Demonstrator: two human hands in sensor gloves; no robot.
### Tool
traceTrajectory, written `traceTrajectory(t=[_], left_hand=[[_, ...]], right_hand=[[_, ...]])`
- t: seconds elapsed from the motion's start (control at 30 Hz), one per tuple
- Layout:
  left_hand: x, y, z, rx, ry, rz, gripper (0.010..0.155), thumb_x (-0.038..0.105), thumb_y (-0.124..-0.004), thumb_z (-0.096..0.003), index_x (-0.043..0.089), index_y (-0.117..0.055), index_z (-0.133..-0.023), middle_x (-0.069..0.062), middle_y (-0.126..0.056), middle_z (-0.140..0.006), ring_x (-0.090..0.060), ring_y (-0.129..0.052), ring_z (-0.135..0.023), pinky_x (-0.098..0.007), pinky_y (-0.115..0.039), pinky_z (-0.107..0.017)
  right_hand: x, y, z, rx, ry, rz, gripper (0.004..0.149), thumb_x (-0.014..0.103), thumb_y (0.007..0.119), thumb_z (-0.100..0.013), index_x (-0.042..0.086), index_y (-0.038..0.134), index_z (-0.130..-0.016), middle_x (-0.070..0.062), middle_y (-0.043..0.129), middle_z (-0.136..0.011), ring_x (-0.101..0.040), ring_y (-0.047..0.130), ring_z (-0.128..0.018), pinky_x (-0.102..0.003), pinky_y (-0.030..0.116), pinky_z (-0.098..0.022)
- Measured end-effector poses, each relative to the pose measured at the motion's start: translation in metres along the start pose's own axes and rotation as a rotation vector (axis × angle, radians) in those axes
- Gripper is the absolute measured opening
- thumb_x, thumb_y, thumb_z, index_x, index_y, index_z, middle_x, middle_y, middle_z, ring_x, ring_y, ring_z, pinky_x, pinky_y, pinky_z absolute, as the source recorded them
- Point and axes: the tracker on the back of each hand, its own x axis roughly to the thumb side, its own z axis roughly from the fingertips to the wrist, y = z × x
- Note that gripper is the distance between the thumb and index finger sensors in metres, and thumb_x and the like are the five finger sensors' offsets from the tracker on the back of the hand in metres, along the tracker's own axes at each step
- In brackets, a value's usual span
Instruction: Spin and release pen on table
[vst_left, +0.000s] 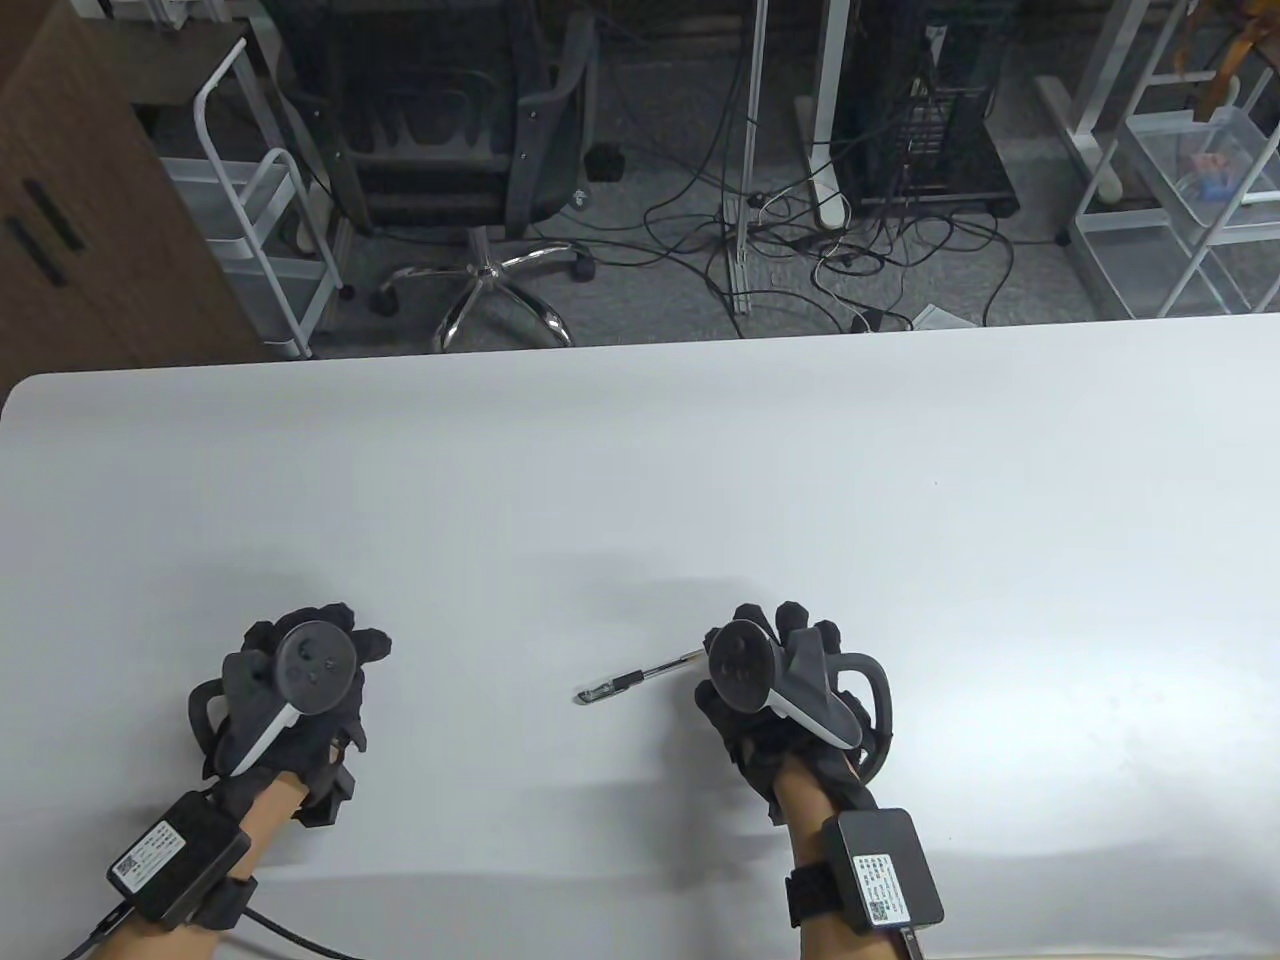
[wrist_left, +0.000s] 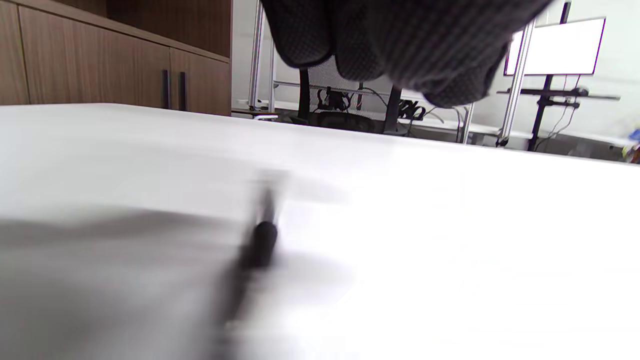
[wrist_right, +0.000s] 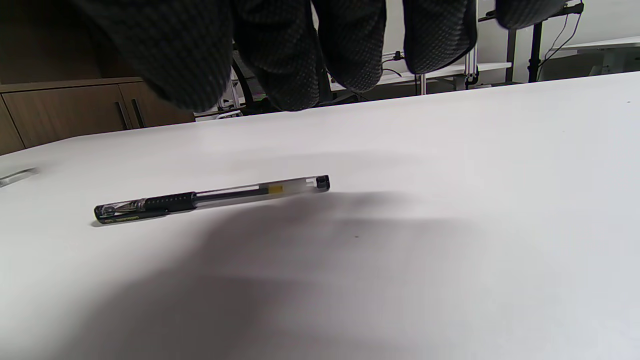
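Plainly, the slim clear-barrelled gel pen with a black rubber grip (vst_left: 640, 678) lies flat on the white table (vst_left: 640, 480), slanting from its capped tip at lower left up to its rear end, which in the table view runs under the right hand (vst_left: 775, 680) in its black sensor glove. Seen from the right wrist, the pen (wrist_right: 212, 198) rests alone with nothing touching it, the gloved fingers (wrist_right: 345, 45) hanging above it, loosely apart and gripping nothing. That suggests the hand is poised over the rear end, either ready to flick the pen round or just clear of it; the sharp, unblurred outline of the pen suggests it is at rest. Away at the near left, the left hand (vst_left: 290, 700) sits low over the table, well apart from the pen; its fingers (wrist_left: 400, 45) hang bunched in its wrist view, holding nothing, likely kept aside so the pen can turn freely.
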Motion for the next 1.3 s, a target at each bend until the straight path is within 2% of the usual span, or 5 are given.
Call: traceTrajectory(t=[0.2,0.43,0.77,1.1,1.3], left_hand=[[-0.027,0.012,0.002,-0.028,0.049,0.174,0.05,0.037,-0.085,-0.0369,0.04,-0.082,-0.087,0.004,-0.07,-0.105,-0.027,-0.07,-0.104,-0.061,-0.046,-0.077],[-0.049,0.02,0.004,-0.04,0.097,0.29,0.057,0.042,-0.084,-0.0364,0.039,-0.077,-0.093,0.002,-0.065,-0.108,-0.03,-0.065,-0.107,-0.062,-0.044,-0.077],[-0.054,0.018,0.003,-0.069,0.112,0.285,0.065,0.046,-0.084,-0.0353,0.04,-0.069,-0.098,0.002,-0.055,-0.113,-0.032,-0.058,-0.11,-0.063,-0.04,-0.078],[-0.053,0.016,0.004,-0.101,0.107,0.274,0.07,0.049,-0.084,-0.0342,0.042,-0.063,-0.101,0.004,-0.046,-0.116,-0.033,-0.049,-0.114,-0.064,-0.037,-0.078],[-0.052,0.016,0.004,-0.103,0.101,0.269,0.07,0.05,-0.083,-0.0342,0.042,-0.062,-0.101,0.005,-0.045,-0.116,-0.033,-0.048,-0.114,-0.064,-0.036,-0.078]], right_hand=[[-0.002,-0.002,0.001,-0.018,0.006,-0.006,0.064,0.057,0.081,-0.037,0.032,0.074,-0.095,0.0,0.061,-0.106,-0.045,0.056,-0.104,-0.067,0.044,-0.07],[-0.002,-0.002,0.001,-0.041,0.002,0.006,0.064,0.057,0.082,-0.037,0.031,0.073,-0.095,0.0,0.061,-0.106,-0.045,0.056,-0.104,-0.067,0.044,-0.07],[0.012,0.001,-0.004,-0.066,-0.039,0.069,0.065,0.055,0.086,-0.036,0.032,0.072,-0.095,0.001,0.066,-0.104,-0.044,0.06,-0.103,-0.067,0.046,-0.07],[0.064,0.024,-0.026,0.001,-0.191,0.283,0.064,0.051,0.091,-0.033,0.035,0.075,-0.092,0.003,0.073,-0.099,-0.042,0.065,-0.102,-0.066,0.049,-0.071],[0.099,0.037,-0.04,0.028,-0.254,0.464,0.063,0.048,0.095,-0.03,0.036,0.079,-0.089,0.004,0.082,-0.093,-0.036,0.077,-0.098,-0.064,0.054,-0.071]])
